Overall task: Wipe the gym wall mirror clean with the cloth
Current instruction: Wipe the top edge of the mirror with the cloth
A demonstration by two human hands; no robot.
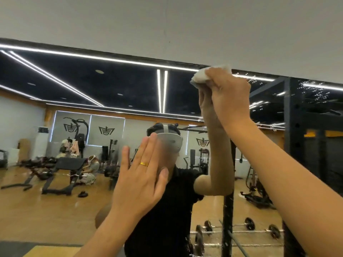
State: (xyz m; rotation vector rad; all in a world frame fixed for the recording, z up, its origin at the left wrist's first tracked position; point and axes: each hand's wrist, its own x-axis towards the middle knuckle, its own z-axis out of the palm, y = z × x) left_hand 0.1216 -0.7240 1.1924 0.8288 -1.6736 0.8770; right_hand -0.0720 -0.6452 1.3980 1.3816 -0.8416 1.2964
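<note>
My left hand lies flat, fingers straight, on the mirror. Above it my right hand grips the bunched cloth at the glass's top edge. Spray droplets stretch rightward along that edge, nearest this hand.

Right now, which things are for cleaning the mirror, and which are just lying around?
For the job: cloth, right hand gripping it, mirror, open left hand, white specks on the glass.
Just lying about, seen in the reflection: weight bench, barbells, loose plate on the floor.
</note>
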